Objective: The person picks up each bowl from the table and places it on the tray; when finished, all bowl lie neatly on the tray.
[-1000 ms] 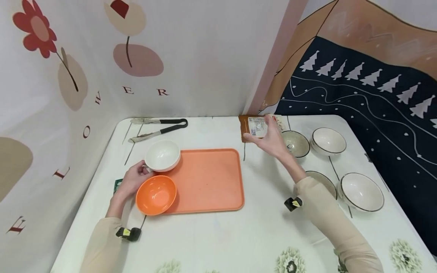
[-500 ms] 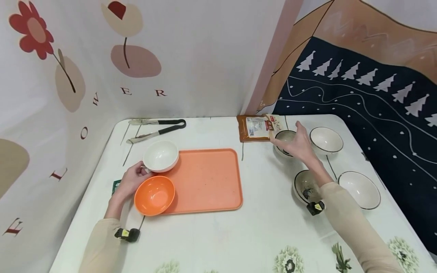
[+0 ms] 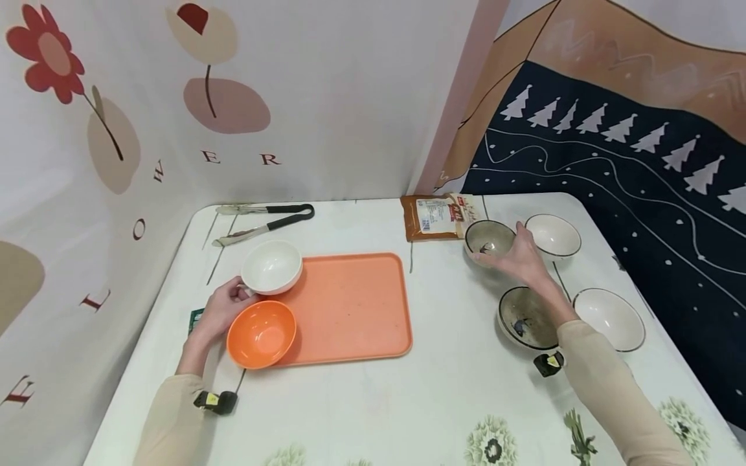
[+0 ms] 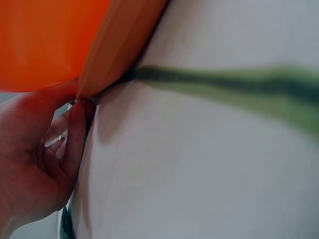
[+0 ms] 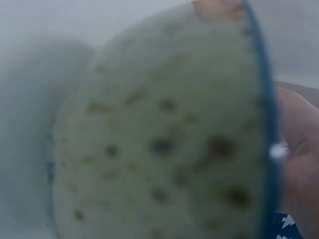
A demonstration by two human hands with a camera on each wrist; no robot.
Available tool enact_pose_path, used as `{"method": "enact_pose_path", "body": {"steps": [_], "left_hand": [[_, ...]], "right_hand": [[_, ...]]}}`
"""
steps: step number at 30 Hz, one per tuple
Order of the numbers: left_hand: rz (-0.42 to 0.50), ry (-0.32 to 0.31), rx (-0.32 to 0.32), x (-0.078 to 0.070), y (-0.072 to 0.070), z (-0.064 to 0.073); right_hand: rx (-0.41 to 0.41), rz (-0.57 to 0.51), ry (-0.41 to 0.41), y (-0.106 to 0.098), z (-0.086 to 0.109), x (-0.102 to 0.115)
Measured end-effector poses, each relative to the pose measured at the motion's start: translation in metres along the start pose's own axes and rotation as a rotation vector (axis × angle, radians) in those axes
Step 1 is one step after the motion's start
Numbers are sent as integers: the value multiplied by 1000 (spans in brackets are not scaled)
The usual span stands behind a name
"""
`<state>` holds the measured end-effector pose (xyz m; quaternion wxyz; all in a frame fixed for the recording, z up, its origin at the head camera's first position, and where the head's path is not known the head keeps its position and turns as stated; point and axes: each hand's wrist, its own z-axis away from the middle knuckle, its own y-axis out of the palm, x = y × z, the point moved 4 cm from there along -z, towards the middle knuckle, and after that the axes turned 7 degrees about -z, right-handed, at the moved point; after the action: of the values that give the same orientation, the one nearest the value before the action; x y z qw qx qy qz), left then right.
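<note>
My left hand [image 3: 223, 307] pinches the left edge of an orange tray [image 3: 367, 310]; thumb and fingers close on its rim [image 4: 112, 50] in the left wrist view. A white bowl [image 3: 272, 266] and an orange bowl [image 3: 261, 334] stand on the tray's left part, either side of that hand. At the right, my right hand [image 3: 521, 262] holds a grey-green bowl [image 3: 488, 238], thumb at its near side and fingers at its right side. A second grey-green bowl [image 3: 527, 317] lies under the wrist. Speckled bowl wall [image 5: 164, 139] fills the right wrist view, hiding most of the hand.
Two white dark-rimmed bowls [image 3: 552, 235] stand on the right. A brown food packet [image 3: 434, 217] lies at the back edge beside the grey-green bowl. Black-handled tongs [image 3: 268, 223] lie back left. A small green packet [image 3: 195, 318] sits partly behind the left hand.
My right hand has left the brown packet, moved right and nearer, and taken hold of the grey-green bowl. The left hand stays at the tray's edge.
</note>
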<state>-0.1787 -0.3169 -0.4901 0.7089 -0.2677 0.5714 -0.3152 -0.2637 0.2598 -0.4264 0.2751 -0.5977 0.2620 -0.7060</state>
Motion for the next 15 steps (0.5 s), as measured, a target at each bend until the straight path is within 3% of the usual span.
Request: {"method": "enact_pose_path", "body": {"steps": [8, 15], "left_hand": [[4, -1, -2, 1, 0, 0], [7, -5, -5, 1, 0, 1]], "right_hand": [[49, 32, 28, 10, -7, -10], [-4, -4, 12, 9, -8, -13]]}}
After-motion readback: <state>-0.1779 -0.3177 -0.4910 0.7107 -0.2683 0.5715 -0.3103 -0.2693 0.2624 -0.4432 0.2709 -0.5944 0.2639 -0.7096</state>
